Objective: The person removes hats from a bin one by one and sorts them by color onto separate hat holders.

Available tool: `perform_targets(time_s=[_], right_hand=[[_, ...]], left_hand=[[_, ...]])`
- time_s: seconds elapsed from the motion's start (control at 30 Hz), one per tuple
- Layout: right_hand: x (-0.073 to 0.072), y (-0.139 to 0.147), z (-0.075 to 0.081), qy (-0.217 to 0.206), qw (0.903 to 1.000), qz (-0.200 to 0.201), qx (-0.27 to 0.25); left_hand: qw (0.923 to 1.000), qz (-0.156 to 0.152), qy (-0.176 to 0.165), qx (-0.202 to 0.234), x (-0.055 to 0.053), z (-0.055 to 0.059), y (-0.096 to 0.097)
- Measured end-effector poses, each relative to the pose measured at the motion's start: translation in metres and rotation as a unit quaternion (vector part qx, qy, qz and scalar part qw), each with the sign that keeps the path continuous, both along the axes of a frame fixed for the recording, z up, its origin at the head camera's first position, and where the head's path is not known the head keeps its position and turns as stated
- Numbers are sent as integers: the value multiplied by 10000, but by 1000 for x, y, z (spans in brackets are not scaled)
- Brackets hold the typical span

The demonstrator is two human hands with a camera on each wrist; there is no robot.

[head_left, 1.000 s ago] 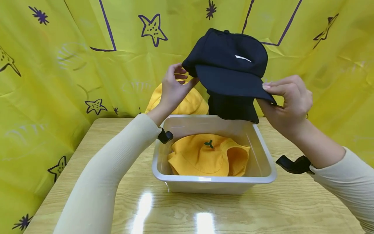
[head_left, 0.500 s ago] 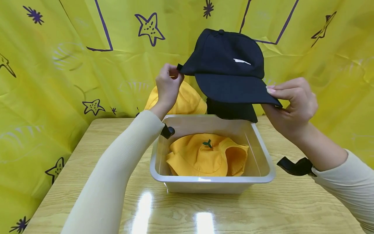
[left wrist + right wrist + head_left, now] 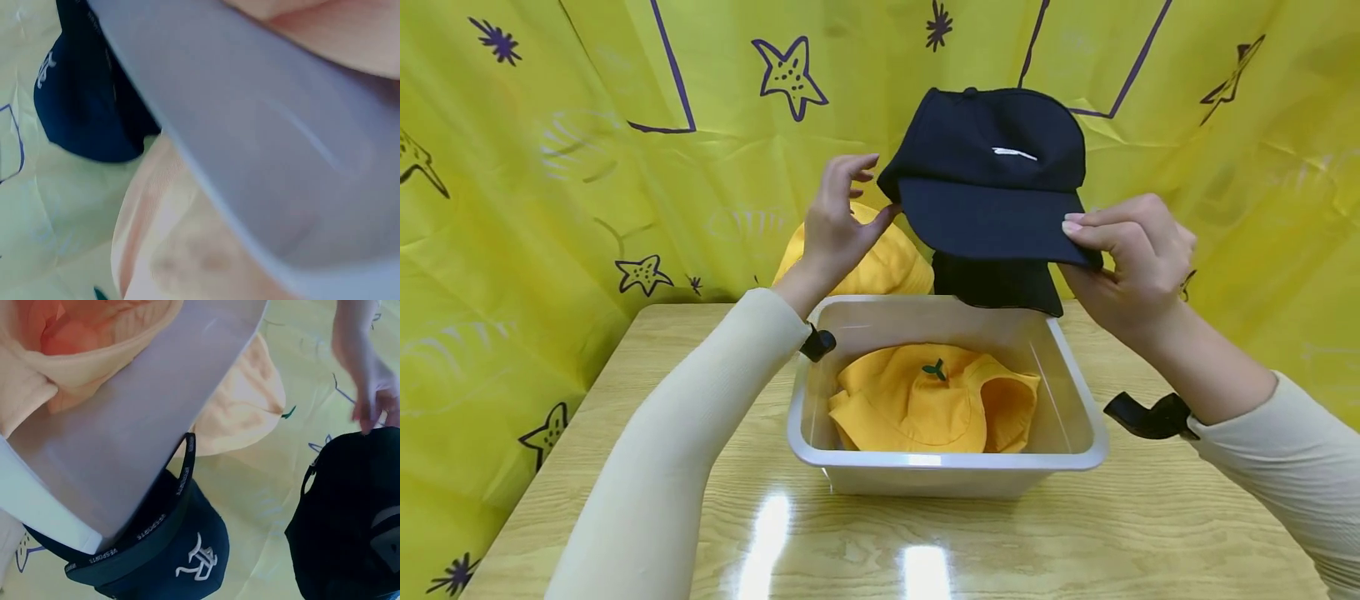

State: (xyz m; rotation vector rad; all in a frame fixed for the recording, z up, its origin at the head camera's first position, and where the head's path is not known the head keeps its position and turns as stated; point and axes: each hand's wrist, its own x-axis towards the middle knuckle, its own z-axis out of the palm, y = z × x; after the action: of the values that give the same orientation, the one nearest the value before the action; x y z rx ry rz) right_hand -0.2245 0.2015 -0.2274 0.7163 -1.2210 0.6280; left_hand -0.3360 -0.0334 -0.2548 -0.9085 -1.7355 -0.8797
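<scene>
A dark navy baseball cap [image 3: 992,217] with a small white mark is held up above the far side of the bin, brim toward me. My right hand [image 3: 1138,258] pinches the right end of its brim between thumb and fingers. At the cap's left edge is my left hand [image 3: 842,217], thumb tip touching the cap's lower rim, fingers spread and lightly bent, apart from the thumb. The right wrist view shows the left hand's fingertips [image 3: 367,415] beside the dark cap [image 3: 350,512]. Inside the bin lies a yellow hat [image 3: 917,400] with a green sprout.
The light grey plastic bin [image 3: 951,460] stands on a wood-grain table [image 3: 700,517]. Behind it are another yellow hat [image 3: 887,262] and a second dark cap [image 3: 1000,283], whose white embroidery shows in the right wrist view. A yellow patterned curtain [image 3: 625,167] hangs at the back.
Half a second ago my left hand pinched the cap's back strap; now its fingers are spread, with the thumb at the rim. The cap has lowered slightly, with my right hand still on its brim.
</scene>
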Motion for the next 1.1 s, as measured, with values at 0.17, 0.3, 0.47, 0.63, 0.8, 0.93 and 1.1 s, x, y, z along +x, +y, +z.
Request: perform_targets(time_s=[0.17, 0.3, 0.47, 0.63, 0.8, 0.93, 1.1], right_hand=[[-6, 9, -2, -150, 9993, -253, 249], [-10, 14, -2, -264, 9978, -462, 397], [-13, 16, -1, -373, 9947, -737, 617], [-20, 16, 3, -442, 9920, -999, 635], [-39, 23, 8, -521, 9882, -1290, 642], [-54, 30, 7, -574, 9844, -1494, 730], [-69, 34, 9, -675, 9797, -1738, 739]], left_hand=[[9887, -445, 1407, -279, 7, 12, -1], [9747, -814, 2033, -449, 22, 20, 11], [9667, -856, 2344, -570, 39, 30, 31], [9658, -518, 2503, -435, 40, 37, 43], [9792, 211, 1888, -716, 33, 41, 52], [9870, 798, 932, -1034, 30, 44, 60], [9847, 1122, 700, -1135, 18, 46, 70]])
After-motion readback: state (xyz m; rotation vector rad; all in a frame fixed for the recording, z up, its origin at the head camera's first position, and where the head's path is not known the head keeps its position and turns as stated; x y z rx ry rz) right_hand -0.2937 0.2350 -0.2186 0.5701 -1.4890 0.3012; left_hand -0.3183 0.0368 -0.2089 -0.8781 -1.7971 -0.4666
